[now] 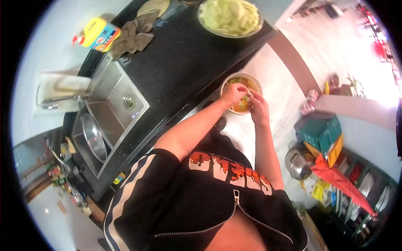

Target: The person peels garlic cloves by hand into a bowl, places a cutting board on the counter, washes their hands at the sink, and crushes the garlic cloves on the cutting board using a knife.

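Both hands are held close together above a round white bin (225, 81) standing on the pale floor. Green and orange scraps (240, 79) fill its inside. My left hand (234, 93) has its thumb and fingers pinched together over the left part of the bin. Facing it, my right hand (259, 108) is closed too, with its fingertips near those of the left. A small pale bit shows between the fingertips, too small to name, and I cannot tell which hand grips it.
On the black counter (176, 54) at left are a bowl of sliced pale-green vegetable (229, 17), a brown cloth (133, 37) and a yellow bottle (99, 35). A steel sink (111, 106) holds a metal basin (93, 136). A green crate (318, 131) and a pot (298, 163) stand right.
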Available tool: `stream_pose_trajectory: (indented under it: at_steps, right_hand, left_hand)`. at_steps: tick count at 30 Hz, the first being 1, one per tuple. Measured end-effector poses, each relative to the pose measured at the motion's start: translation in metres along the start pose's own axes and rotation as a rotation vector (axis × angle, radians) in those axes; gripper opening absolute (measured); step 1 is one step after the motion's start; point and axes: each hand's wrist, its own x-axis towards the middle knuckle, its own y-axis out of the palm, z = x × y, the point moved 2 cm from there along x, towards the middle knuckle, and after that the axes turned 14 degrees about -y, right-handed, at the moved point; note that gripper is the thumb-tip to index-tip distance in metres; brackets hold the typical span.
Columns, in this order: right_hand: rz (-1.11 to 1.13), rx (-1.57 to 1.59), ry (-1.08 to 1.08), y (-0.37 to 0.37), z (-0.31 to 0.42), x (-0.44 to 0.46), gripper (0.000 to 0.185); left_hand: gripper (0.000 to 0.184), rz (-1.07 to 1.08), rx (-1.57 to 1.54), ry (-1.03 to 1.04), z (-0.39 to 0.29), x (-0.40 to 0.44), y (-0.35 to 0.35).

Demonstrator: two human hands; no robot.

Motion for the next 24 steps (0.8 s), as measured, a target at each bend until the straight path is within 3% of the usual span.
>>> stream_pose_trajectory:
  at_steps: [3, 6, 11, 15, 20, 24]
  right_hand:
    - [-0.034, -0.034, -0.065, -0.006, -0.002, -0.001, 0.032]
    - [-0.084, -0.136, -0.118, -0.010, -0.007, -0.001, 0.031]
    - [-0.180, -0.302, -0.156, -0.011, -0.008, -0.006, 0.025]
    - [-0.077, 0.012, -0.001, -0.015, -0.007, -0.010, 0.017]
    - [0.075, 0.492, 0.273, -0.015, -0.010, -0.011, 0.013]
    - [-0.129, 0.381, 0.301, -0.018, -0.021, -0.006, 0.016]
  left_hand:
    - [0.022, 0.057, -0.094, -0.130, -0.022, -0.016, 0.003]
    - [0.021, 0.087, -0.110, -0.100, -0.011, -0.009, 0.009]
    - [0.015, 0.181, -0.222, -0.278, -0.013, -0.013, 0.014]
    - [0.014, 0.188, -0.212, -0.276, -0.010, -0.011, 0.013]
    - [0.016, 0.100, 0.076, -0.009, -0.001, 0.000, 0.013]
    - [0.018, -0.010, 0.242, 0.000, -0.005, -0.005, 0.012]
